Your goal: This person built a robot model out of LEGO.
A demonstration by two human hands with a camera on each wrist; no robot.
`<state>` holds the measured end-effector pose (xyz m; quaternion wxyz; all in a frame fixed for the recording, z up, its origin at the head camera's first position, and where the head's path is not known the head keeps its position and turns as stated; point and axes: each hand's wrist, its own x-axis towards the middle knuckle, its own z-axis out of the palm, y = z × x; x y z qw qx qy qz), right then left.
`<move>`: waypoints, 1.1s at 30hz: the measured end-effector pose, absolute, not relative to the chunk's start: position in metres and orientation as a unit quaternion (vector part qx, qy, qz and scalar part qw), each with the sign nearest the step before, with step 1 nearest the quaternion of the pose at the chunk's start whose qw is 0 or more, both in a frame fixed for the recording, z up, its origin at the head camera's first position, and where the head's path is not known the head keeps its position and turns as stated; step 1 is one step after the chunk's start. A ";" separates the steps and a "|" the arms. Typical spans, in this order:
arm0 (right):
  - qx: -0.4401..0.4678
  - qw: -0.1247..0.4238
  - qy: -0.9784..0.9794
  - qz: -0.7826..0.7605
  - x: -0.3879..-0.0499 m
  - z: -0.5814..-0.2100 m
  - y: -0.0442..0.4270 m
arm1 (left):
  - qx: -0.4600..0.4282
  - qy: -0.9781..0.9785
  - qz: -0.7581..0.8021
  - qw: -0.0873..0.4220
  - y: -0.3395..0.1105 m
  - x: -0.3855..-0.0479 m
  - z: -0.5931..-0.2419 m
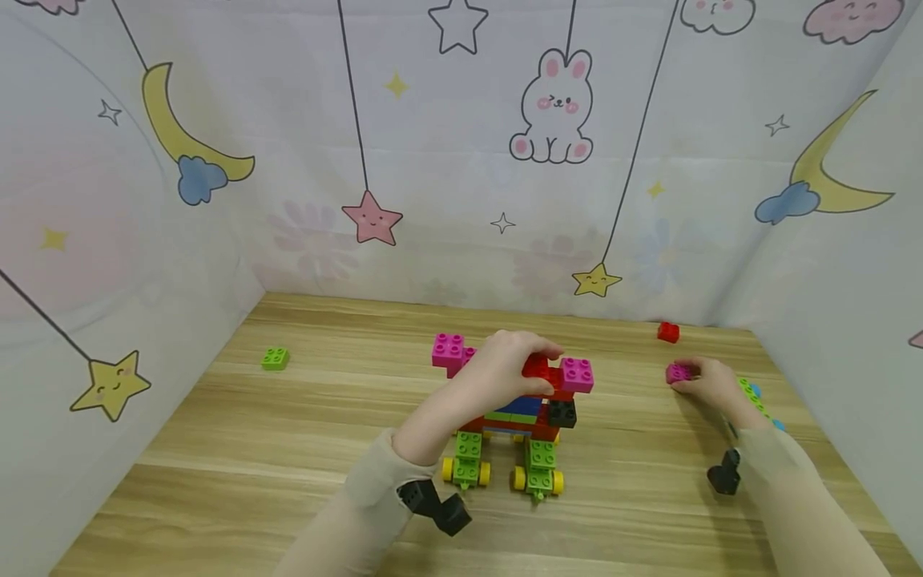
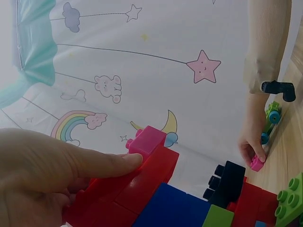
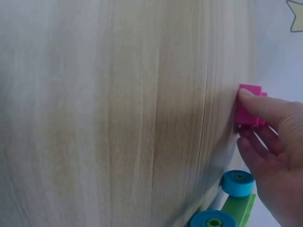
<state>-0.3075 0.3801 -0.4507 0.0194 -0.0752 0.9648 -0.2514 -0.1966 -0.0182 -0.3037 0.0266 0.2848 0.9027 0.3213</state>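
Note:
A model of stacked toy bricks (image 1: pixel 521 407) stands on wheeled green bases in the middle of the table, with red, blue, green and black bricks and pink ones at its upper ends. My left hand (image 1: pixel 508 369) grips the red bricks (image 2: pixel 137 187) along its top; in the left wrist view the thumb lies against them, beside a pink brick (image 2: pixel 150 140). Off to the right, my right hand (image 1: pixel 710 386) pinches a separate pink brick (image 3: pixel 248 106) between thumb and fingers, at the tabletop. Its fingers partly hide that brick in the head view.
Just right of my right hand lies a green wheeled base (image 1: pixel 754 401) with blue wheels (image 3: pixel 237 183). One red brick (image 1: pixel 668 332) sits near the back edge, and a lime green brick (image 1: pixel 275 358) lies far left. Patterned cloth (image 1: pixel 461 160) walls the table's back and sides.

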 end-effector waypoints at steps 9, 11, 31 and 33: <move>-0.077 0.012 0.964 -0.253 -0.306 -0.452 0.379 | 0.283 0.901 0.326 0.034 -0.017 -0.196 -0.303; -0.074 0.009 0.965 -0.253 -0.305 -0.451 0.377 | 0.284 0.901 0.327 0.034 -0.017 -0.196 -0.303; -0.045 -0.050 0.931 -0.358 -0.285 -0.424 0.330 | 0.289 0.900 0.324 0.042 -0.019 -0.198 -0.304; -0.048 -0.052 0.927 -0.368 -0.283 -0.420 0.324 | 0.290 0.901 0.321 0.041 -0.019 -0.198 -0.304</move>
